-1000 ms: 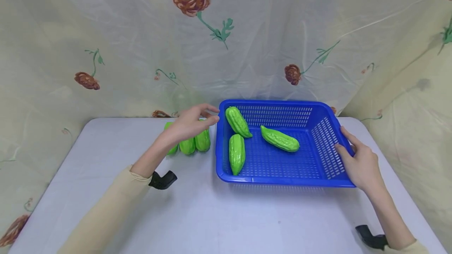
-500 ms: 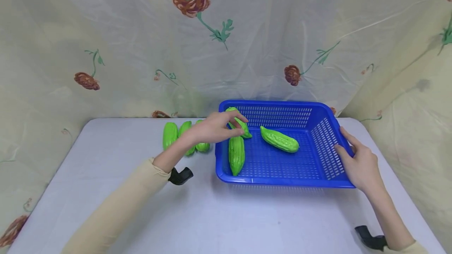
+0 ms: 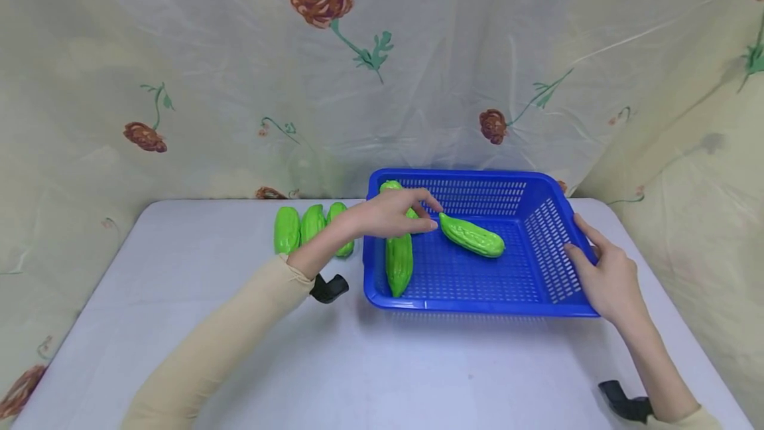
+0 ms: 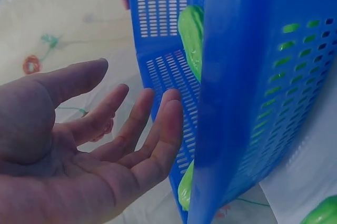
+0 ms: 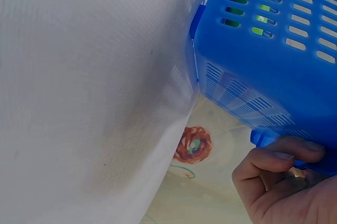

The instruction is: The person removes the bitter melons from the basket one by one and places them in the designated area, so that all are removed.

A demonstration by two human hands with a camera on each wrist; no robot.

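Note:
A blue perforated basket (image 3: 477, 308) holds 3 bright green bitter melons. One bitter melon (image 3: 474, 236) lies slantwise near its middle; another (image 3: 398, 271) sits along the left wall, and my forearm and hand partly cover the third (image 3: 390, 184) behind it. My left hand (image 3: 394, 213) hovers over the basket's left part, fingertips close to the stem end of the middle melon. In the left wrist view its palm holds nothing, fingers loosely bent. My right hand (image 3: 615, 277) grips the basket's right rim, thumb inside; the right wrist view shows curled fingers (image 5: 263, 161) at the rim.
On the white table (image 3: 239, 324), left of the basket, 3 more bitter melons (image 3: 288, 229) lie side by side near the back edge. A flowered curtain (image 3: 418, 105) hangs behind the table and at both sides.
My left hand has moved right, from above the melons on the table, across the basket's left rim, to the middle melon. The right hand and basket have stayed in place.

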